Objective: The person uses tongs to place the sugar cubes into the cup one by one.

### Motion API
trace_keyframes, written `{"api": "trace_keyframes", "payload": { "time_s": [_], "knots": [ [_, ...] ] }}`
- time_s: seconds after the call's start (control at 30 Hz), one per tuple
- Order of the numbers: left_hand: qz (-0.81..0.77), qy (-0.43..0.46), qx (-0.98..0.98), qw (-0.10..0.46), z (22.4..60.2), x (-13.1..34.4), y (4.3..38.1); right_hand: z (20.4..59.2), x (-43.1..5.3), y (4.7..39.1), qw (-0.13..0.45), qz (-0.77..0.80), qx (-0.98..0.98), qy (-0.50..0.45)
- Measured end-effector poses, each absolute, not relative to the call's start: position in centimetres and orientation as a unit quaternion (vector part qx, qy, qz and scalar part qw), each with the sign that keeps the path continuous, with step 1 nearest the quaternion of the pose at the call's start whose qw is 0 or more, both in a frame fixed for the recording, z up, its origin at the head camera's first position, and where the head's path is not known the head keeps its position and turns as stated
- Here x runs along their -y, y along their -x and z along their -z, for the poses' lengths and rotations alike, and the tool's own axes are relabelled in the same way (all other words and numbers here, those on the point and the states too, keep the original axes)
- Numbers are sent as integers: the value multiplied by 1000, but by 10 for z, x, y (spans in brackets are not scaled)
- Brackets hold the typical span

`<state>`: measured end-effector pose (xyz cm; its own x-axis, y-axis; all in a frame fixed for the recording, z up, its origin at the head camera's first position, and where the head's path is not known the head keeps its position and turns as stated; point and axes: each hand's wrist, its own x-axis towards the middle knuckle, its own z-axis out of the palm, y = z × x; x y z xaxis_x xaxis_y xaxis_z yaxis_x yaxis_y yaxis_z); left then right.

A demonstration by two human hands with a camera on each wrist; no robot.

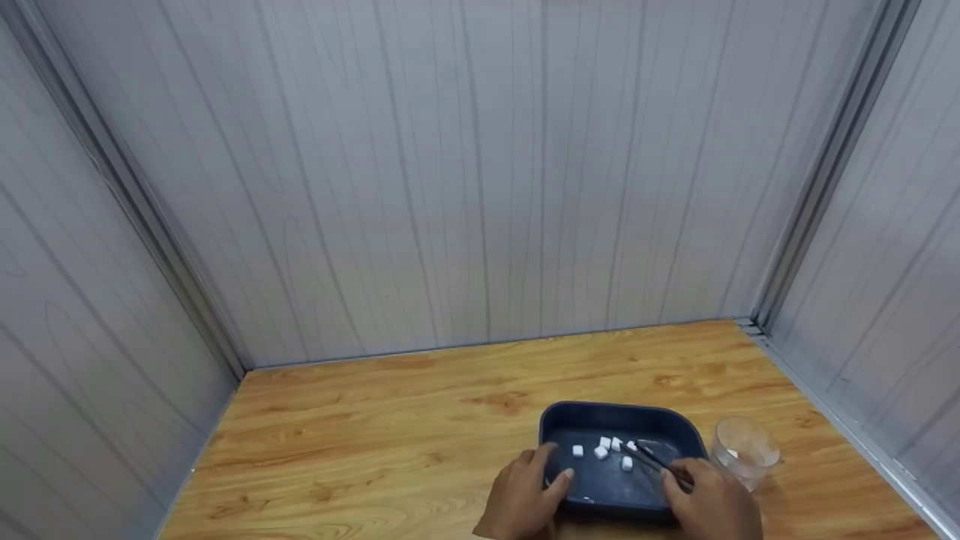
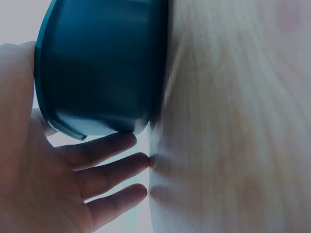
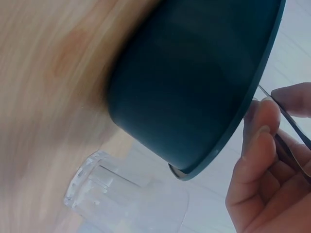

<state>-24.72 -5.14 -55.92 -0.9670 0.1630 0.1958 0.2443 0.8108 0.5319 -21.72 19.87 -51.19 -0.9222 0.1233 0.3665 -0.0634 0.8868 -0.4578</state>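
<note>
A dark blue tray [image 1: 600,491] holds several small white cubes [image 1: 601,453]. My right hand [image 1: 712,496] pinches dark metal tweezers [image 1: 654,456] over the tray's right side. Their tips reach in among the cubes; whether a cube sits between them cannot be made out. At the left wall, my left hand [image 1: 525,491] rests against the tray, its thumb and index finger by the rim. In the left wrist view the other fingers [image 2: 109,145] extend fairly straight, one touching the tray's outer wall [image 2: 104,63].
To the right of the tray stands a clear cup [image 1: 745,454], close to my right hand, with something small and white inside. The wood-grain table [image 1: 360,442] is enclosed by pale panel walls [image 1: 420,187] at the back and both sides.
</note>
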Motion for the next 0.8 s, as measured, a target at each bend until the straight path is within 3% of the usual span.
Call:
{"api": "trace_keyframes", "payload": {
  "time_s": [0.3,0.8],
  "knots": [
    [296,96,949,49,559,51,248,513,-199,219,172,-236,956,15],
    [297,93,949,47,558,51,247,517,-198,220,180,-226,957,8]
  ]
}}
